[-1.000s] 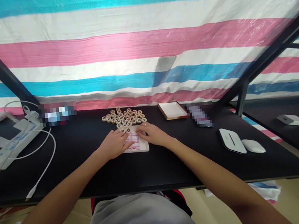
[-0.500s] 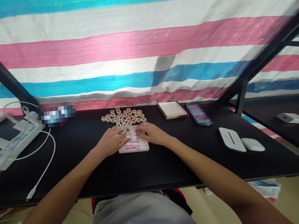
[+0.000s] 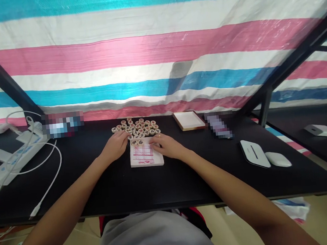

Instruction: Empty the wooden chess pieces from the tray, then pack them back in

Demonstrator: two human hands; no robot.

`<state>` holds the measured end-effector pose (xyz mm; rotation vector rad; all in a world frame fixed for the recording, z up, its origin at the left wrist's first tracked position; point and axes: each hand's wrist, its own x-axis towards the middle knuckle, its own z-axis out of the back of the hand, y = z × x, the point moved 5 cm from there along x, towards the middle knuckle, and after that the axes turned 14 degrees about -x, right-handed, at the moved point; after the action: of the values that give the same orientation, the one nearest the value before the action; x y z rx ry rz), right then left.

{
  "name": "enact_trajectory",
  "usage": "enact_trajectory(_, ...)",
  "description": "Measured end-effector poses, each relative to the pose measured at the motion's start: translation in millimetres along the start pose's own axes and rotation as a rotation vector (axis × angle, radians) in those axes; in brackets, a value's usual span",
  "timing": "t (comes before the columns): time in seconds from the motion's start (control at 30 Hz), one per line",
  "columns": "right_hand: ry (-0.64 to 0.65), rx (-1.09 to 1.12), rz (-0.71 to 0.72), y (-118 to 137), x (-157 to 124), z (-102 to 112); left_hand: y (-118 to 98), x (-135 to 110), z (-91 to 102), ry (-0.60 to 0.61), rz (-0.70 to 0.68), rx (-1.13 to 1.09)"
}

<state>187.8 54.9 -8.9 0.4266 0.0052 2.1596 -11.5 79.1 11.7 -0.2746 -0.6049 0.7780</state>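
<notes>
A shallow white box [image 3: 147, 165] with red lines on its inner floor stands on the black desk before me. Two round xiangqi pieces [image 3: 137, 142] with dark characters lie side by side in its far left corner. Just beyond it several more xiangqi pieces [image 3: 137, 126] form a loose pile. My left hand [image 3: 116, 145] is outside the box, its outstretched fingers at the pile's near left edge; whether they touch a piece I cannot tell. Over the box's right wall lies my right hand [image 3: 167, 144], fingers extended and fingertips reaching inside, with no piece visible in them.
An open box lid [image 3: 189, 120] lies at the back right, beside a blurred-out phone [image 3: 218, 125]. Farther right are a white flat device [image 3: 254, 153] and a white mouse-like object [image 3: 277, 159]. A power strip [image 3: 17, 153] and white cables lie on the left.
My left hand has moved out of the box, away to the left and slightly forward to the pile. The right hand stays at the box's right side.
</notes>
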Motion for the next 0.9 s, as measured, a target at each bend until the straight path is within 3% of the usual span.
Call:
enact_trajectory(0.23, 0.009, -0.009, -0.021, -1, 0, 0, 27, -3, -16.9, 0.234, -0.002, 0.202)
enact_trajectory(0.53, 0.000, -0.008, -0.017, -2, 0, -2, 15, -2, -9.6, 0.144, 0.007, 0.296)
enact_trajectory(0.9, -0.018, -0.011, -0.053, -1, 1, -1, 6, -5, -4.6, 0.202, 0.196, 0.312)
